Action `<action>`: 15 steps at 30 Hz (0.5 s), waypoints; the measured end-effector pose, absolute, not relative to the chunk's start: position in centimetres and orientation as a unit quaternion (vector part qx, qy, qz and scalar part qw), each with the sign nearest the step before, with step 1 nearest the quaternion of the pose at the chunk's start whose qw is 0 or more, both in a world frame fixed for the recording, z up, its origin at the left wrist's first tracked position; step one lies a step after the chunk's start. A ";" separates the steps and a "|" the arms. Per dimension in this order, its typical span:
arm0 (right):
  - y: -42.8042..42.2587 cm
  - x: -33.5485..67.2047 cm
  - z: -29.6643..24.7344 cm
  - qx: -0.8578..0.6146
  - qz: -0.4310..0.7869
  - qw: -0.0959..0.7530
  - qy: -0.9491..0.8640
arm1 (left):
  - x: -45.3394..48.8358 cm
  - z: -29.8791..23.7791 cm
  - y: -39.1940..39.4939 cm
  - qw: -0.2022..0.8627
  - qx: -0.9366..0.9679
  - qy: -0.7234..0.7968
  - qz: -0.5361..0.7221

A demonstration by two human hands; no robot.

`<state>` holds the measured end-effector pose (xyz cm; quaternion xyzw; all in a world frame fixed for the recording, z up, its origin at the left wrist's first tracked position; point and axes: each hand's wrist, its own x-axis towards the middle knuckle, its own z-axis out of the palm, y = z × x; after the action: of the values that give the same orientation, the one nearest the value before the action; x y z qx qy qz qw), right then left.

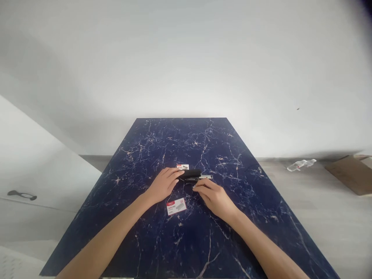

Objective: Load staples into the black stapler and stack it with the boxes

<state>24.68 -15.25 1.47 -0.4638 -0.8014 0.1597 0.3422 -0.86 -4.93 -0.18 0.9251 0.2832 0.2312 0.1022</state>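
A black stapler [192, 173] lies on its side or tilted on the dark blue table, with a slim silver metal part [206, 176] sticking out at its right end. Fingers of my left hand [165, 183] rest over the stapler's left end and hold it. Just right of it and nearer to me, my right hand [213, 193] is closed in a pinch; a tiny pale bit shows at its fingertips, too small to name. A white and red staple box [176, 207] lies flat below the hands. Behind the stapler sits another small white and red box [183, 167], partly hidden.
The marbled blue table [174, 135] stands against a white wall. On the floor to the right are a clear plastic bottle [297, 165] and a brown cardboard box [350, 174]. A white door or panel with a dark handle [22, 195] is at the left.
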 end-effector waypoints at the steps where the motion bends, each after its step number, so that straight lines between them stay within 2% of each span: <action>1: -15.3 24.6 1.3 -0.463 0.159 0.353 -0.797 | -1.0 -0.1 -5.0 0.115 0.924 0.284 0.228; 10: -15.9 23.9 0.9 -0.494 0.207 0.374 -0.757 | -2.6 1.5 -5.6 0.200 0.922 0.256 0.213; 12: -16.1 23.5 1.1 -0.494 0.224 0.383 -0.748 | -2.7 1.5 -5.9 0.187 0.924 0.261 0.209; 15: -16.2 23.0 1.1 -0.510 0.260 0.410 -0.710 | -2.2 1.3 -6.6 0.107 0.927 0.249 0.260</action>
<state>22.95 -16.19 1.14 -0.5101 -0.7101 0.2601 0.4098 -2.19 -6.63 1.27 0.9266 0.2494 0.2602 0.1069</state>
